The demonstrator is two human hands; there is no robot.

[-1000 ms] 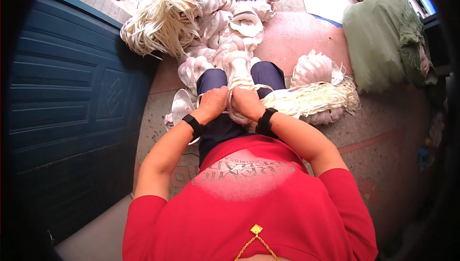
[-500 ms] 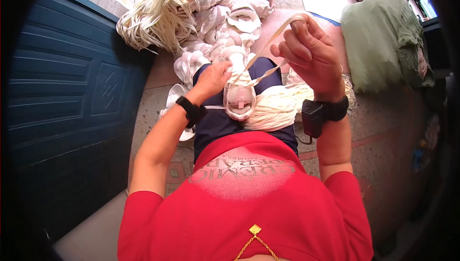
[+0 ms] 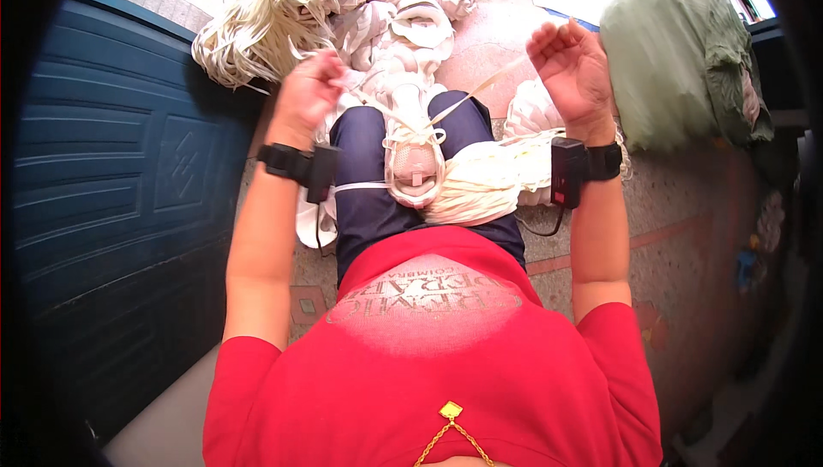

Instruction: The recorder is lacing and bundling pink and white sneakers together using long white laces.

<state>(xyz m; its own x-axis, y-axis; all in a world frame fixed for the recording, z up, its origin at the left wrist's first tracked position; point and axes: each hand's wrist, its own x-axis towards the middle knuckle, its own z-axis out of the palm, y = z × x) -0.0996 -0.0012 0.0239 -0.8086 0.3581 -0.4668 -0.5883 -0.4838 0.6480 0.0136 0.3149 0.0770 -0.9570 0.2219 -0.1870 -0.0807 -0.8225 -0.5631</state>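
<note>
A white and pale pink shoe upper (image 3: pixel 414 165) rests between my thighs, its toe end toward my body. Cream shoelace (image 3: pixel 480 90) is threaded through it and crosses over at the eyelets, with a small loop on the right. My left hand (image 3: pixel 313 90) is up at the left with fingers curled on one lace end. At the right, my right hand (image 3: pixel 576 72) is raised and grips the other end. Both ends stretch up and outward from the shoe upper. A thick bundle of cream laces (image 3: pixel 480 182) lies over my right thigh.
Beyond my knees, several shoe uppers (image 3: pixel 420 25) are heaped on the floor beside a hank of laces (image 3: pixel 257 38). A dark blue panelled door (image 3: pixel 103 167) stands at the left. A big green sack (image 3: pixel 673 64) sits at the far right.
My left hand has moved from the shoe upper up and to the left, drawing out a lace. My right hand has turned and lowered slightly, and a small loop now shows at the crossing.
</note>
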